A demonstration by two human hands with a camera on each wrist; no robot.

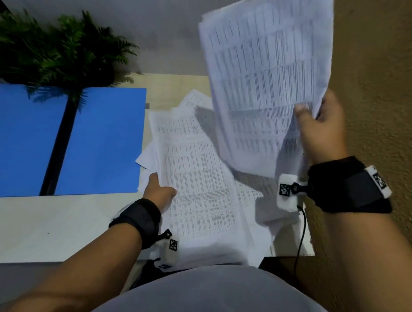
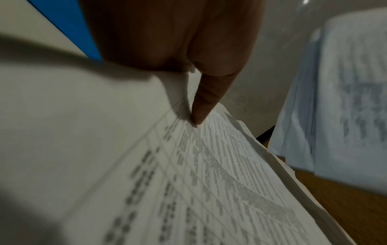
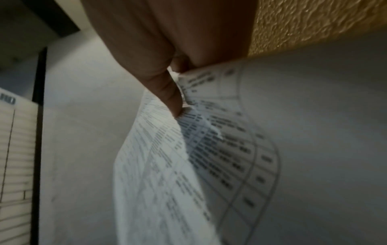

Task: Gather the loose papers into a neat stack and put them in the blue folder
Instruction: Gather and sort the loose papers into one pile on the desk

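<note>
Above table, right hand [image 1: 320,126] pinches papers [image 1: 267,66].

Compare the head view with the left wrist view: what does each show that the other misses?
Head only: the plant, the whole open folder, and the right hand pinching the raised sheets at their lower corner. Left wrist only: the left hand's thumb on top of the pile, and the layered page edges on its right side. Both: the left hand at the pile's left edge, a part of the folder, and the raised sheets.
</note>
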